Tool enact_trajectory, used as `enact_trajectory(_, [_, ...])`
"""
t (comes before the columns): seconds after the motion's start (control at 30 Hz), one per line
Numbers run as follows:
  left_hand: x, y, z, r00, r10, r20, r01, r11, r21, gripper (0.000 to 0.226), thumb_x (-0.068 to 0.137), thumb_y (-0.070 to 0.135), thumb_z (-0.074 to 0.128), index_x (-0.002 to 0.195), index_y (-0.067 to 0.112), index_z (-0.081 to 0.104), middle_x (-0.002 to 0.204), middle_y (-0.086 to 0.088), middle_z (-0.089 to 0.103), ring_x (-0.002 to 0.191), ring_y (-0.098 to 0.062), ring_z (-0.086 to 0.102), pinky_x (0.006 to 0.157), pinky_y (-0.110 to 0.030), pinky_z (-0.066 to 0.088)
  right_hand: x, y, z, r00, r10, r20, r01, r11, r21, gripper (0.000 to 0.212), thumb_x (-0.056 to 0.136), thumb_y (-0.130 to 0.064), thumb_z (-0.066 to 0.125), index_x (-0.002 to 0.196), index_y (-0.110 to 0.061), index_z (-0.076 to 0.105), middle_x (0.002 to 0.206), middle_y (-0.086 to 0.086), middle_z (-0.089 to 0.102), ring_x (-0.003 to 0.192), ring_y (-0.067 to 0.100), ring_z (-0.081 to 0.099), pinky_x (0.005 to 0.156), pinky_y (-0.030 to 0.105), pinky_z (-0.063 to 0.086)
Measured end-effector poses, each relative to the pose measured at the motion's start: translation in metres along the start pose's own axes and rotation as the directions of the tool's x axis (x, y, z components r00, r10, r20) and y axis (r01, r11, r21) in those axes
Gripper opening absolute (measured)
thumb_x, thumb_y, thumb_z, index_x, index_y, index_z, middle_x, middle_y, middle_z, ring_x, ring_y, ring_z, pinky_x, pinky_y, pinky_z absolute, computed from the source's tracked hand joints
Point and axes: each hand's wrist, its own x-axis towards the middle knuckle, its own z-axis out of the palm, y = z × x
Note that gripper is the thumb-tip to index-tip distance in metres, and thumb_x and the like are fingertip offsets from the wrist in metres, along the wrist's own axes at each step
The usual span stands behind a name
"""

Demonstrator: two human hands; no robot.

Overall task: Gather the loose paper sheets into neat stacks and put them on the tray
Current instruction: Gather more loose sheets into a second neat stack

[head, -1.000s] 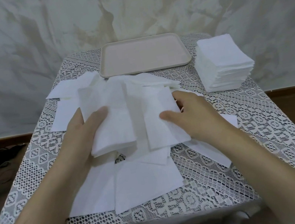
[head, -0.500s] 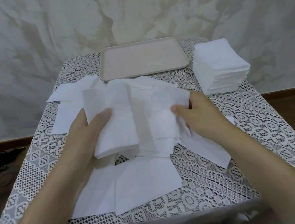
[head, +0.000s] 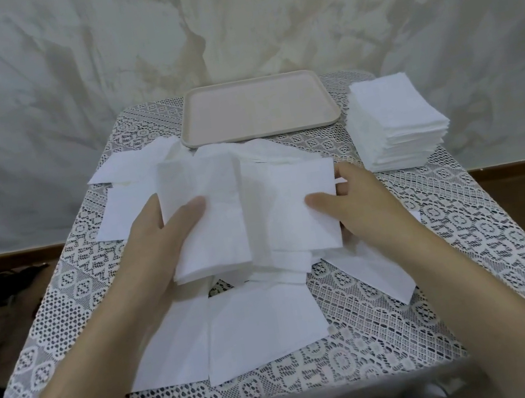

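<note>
Left hand (head: 160,242): grips sheets (head: 221,212), thumb on top.
Right hand (head: 364,206): pinches their right edge.
Sheets: held between both, I judge for squaring.

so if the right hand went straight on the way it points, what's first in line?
The fanned sheets that the right hand pinches, held with the left hand too. Past those, probably the near rim of the tray, but depth is unclear.

Likely a home room: lace-covered table (head: 468,234) against a marbled wall (head: 29,99) with wooden skirting (head: 4,263).
</note>
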Motion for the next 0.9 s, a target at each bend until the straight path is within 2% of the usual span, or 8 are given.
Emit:
enact_trajectory(0.07, [-0.001,0.000,0.001,1.000,-0.003,-0.003,0.003,1.000,0.002,0.023,0.100,0.034,0.066,0.123,0.031,0.069,0.111,0.003,0.080,0.099,-0.021,0.078,0.072,-0.040,0.062,-0.006,-0.002,0.001,0.995,0.090,0.041,-0.094,0.986,0.134,0.030,0.094,-0.021,0.073,0.120,-0.015,0.061,0.103,0.004,0.076,0.081,0.019,0.073,0.054,0.030,0.057])
enact_trajectory(0.17, [-0.001,0.000,0.001,1.000,-0.005,-0.009,0.005,1.000,0.001,0.022,0.100,0.034,0.066,0.122,0.031,0.069,0.111,0.003,0.080,0.099,-0.022,0.078,0.076,-0.042,0.062,-0.010,0.000,0.003,0.991,0.106,0.087,-0.121,0.973,0.195,0.019,0.092,-0.023,0.075,0.110,-0.017,0.072,0.099,0.005,0.078,0.090,0.025,0.076,0.078,0.053,0.064])
enact_trajectory(0.2, [0.000,0.000,0.001,1.000,-0.005,-0.014,0.005,1.000,0.001,0.022,0.101,0.034,0.066,0.122,0.031,0.069,0.110,0.003,0.080,0.099,-0.022,0.078,0.076,-0.041,0.061,-0.011,0.000,0.004,0.991,0.090,0.100,-0.107,0.977,0.182,0.013,0.093,-0.022,0.074,0.105,-0.018,0.075,0.099,0.006,0.078,0.091,0.026,0.076,0.081,0.054,0.063])
enact_trajectory(0.4, [0.000,0.003,0.000,0.999,-0.028,0.024,0.029,0.999,-0.046,0.027,0.102,0.036,0.062,0.129,0.031,0.067,0.116,0.002,0.079,0.105,-0.023,0.077,0.084,-0.048,0.062,-0.009,-0.009,0.002,0.995,-0.101,0.013,0.101,0.995,-0.013,0.008,0.096,-0.019,0.069,0.092,-0.014,0.072,0.088,0.003,0.075,0.082,0.020,0.069,0.070,0.035,0.054])
enact_trajectory(0.53, [-0.001,0.003,0.003,0.996,-0.046,0.075,0.052,0.995,-0.085,0.028,0.104,0.036,0.058,0.131,0.032,0.065,0.116,0.004,0.079,0.103,-0.019,0.078,0.076,-0.041,0.063,-0.006,-0.018,-0.005,0.997,-0.077,0.032,0.065,0.958,0.280,0.012,0.100,-0.009,0.063,0.092,-0.012,0.071,0.076,0.001,0.073,0.061,0.013,0.068,0.047,0.027,0.053])
enact_trajectory(0.6, [-0.001,0.003,0.004,0.996,-0.042,0.076,0.048,0.996,-0.079,0.027,0.105,0.037,0.057,0.130,0.032,0.065,0.115,0.005,0.080,0.103,-0.018,0.078,0.072,-0.036,0.065,-0.007,-0.018,-0.007,0.996,-0.047,0.075,0.022,0.953,0.303,0.011,0.099,-0.009,0.064,0.094,-0.012,0.073,0.080,0.001,0.076,0.067,0.013,0.071,0.050,0.027,0.055])
enact_trajectory(0.77, [-0.002,0.001,0.007,0.998,-0.040,0.043,0.043,0.996,-0.084,0.028,0.104,0.045,0.056,0.129,0.036,0.066,0.119,0.006,0.078,0.110,-0.020,0.075,0.089,-0.049,0.059,-0.008,-0.009,-0.006,0.994,0.006,0.111,-0.023,0.989,0.144,0.008,0.096,-0.010,0.069,0.103,-0.011,0.073,0.089,0.001,0.078,0.076,0.015,0.074,0.053,0.030,0.057])
enact_trajectory(0.9, [-0.006,0.001,0.011,0.999,-0.041,-0.017,0.039,0.992,-0.123,0.025,0.105,0.048,0.055,0.123,0.037,0.068,0.115,0.008,0.079,0.109,-0.017,0.075,0.090,-0.046,0.060,-0.008,-0.018,-0.011,0.999,-0.036,0.035,0.024,0.949,0.314,0.009,0.097,-0.012,0.067,0.100,-0.013,0.075,0.090,0.003,0.079,0.076,0.015,0.073,0.055,0.029,0.057])
